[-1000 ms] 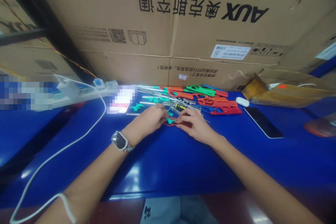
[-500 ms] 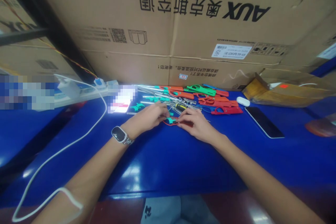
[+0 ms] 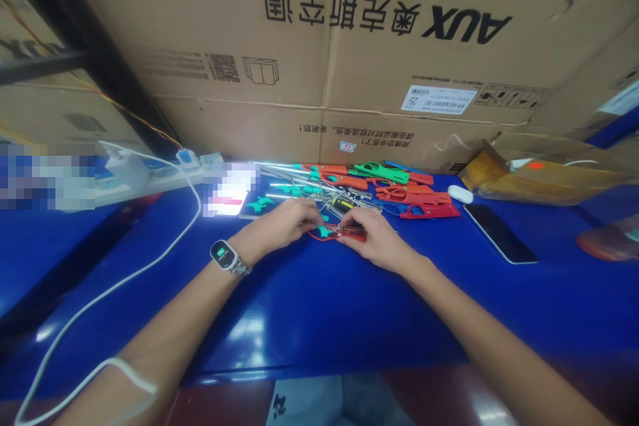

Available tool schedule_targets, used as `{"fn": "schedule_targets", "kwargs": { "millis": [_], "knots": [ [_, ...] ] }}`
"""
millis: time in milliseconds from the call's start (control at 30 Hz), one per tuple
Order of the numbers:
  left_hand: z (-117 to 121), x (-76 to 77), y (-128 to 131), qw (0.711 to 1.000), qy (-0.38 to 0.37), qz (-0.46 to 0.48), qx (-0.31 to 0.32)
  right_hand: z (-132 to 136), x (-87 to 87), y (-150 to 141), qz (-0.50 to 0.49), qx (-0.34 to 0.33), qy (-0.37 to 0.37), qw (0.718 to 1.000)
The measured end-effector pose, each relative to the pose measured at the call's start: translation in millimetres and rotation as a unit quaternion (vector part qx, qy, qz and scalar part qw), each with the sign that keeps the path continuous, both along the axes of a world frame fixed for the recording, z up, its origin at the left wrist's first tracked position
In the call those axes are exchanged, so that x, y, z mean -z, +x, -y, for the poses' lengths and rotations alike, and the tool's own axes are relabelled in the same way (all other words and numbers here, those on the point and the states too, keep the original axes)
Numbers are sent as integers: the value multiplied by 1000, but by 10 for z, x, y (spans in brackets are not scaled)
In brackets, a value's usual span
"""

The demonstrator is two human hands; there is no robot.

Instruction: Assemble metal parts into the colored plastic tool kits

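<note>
Between my hands lies an opened red gas-lighter casing (image 3: 355, 233), with a teal trigger piece (image 3: 323, 231) in its loop end. My left hand (image 3: 299, 214) pinches at the left end of the casing, beside the teal piece. My right hand (image 3: 372, 236) has its thumb and fingers closed around the body of the casing. Just behind the hands is a yellow-and-black screwdriver handle (image 3: 342, 204) among metal tubes and small parts. More teal pieces (image 3: 263, 204) lie left of that pile.
Red casings (image 3: 430, 205), orange casings (image 3: 344, 180) and a green casing (image 3: 382, 172) lie at the back. A phone (image 3: 500, 233), a white earbud case (image 3: 460, 194) and an open carton (image 3: 544, 176) are to the right. A white cable (image 3: 114, 277) crosses my left forearm.
My right fingers have shifted slightly on the casing, and more of its red body shows. My left hand stays nearly in place. The watch face on my left wrist has lit up.
</note>
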State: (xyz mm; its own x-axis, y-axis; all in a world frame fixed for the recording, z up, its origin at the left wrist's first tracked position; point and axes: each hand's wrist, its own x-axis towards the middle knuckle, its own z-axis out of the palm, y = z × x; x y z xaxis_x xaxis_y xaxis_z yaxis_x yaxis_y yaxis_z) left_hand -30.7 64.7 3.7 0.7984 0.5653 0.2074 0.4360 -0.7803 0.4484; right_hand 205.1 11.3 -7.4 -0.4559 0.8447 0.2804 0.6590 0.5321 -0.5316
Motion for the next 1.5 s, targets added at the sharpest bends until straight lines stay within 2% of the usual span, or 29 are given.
{"fn": "schedule_targets", "kwargs": {
  "millis": [200, 500, 700, 900, 1033, 1233, 1367, 1500],
  "knots": [
    [8, -71, -7, 1000, -7, 3, 7, -12, -4, 3, 2, -11, -2, 1000],
    [11, 50, 6, 999, -12, 41, -10, 0, -17, 25, 27, -27, 3, 999],
    [69, 40, 31, 999, -20, 43, -9, 15, -39, 43, 85, -56, 24, 995],
    [85, -53, -88, 997, -16, 15, -80, 23, -62, 50, 107, -64, 31, 992],
    [80, -53, -124, 995, -2, -4, -97, 36, -71, 42, 110, -57, 36, 992],
    [45, -1, -101, 997, 0, -27, -72, 42, -65, 29, 108, -74, 55, 990],
    [37, -26, -100, 998, 19, -48, -40, 49, -64, 18, 98, -75, 53, 991],
    [51, -53, -88, 999, 18, -27, -32, 53, -59, 15, 95, -69, 47, 992]
  ]
}}
